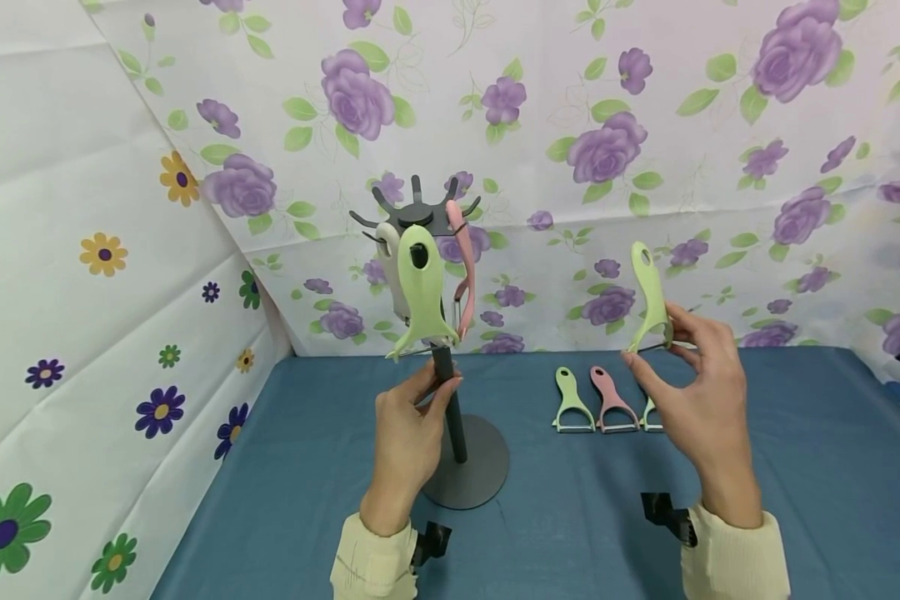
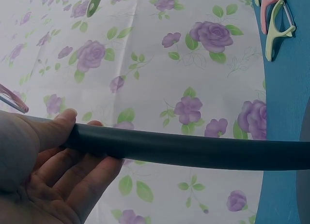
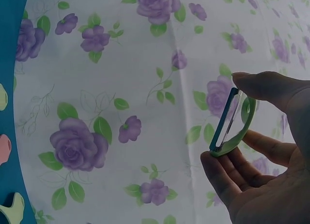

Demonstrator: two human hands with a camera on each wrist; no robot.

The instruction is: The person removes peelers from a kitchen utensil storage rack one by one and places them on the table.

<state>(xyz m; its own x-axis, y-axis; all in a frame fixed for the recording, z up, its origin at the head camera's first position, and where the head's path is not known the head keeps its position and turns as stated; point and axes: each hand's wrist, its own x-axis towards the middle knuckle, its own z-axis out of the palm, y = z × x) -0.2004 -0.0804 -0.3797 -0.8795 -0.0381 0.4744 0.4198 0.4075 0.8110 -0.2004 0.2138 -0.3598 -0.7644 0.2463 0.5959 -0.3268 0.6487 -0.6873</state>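
Peeler rack (image 1: 450, 400): your left hand (image 1: 405, 442) wraps the dark post below the hooks, where green, white and pink peelers hang. Keep that grip firm so the stand stays upright. Further right, your right hand (image 1: 701, 400) pinches a green peeler (image 1: 648, 296) by its blade end, raised above three peelers (image 1: 607, 404) lying on the blue table (image 1: 795, 467); aim the handle hole squarely at a free hook.

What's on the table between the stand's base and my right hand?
Head view: a green peeler and a pink peeler lie between the base and the right hand.
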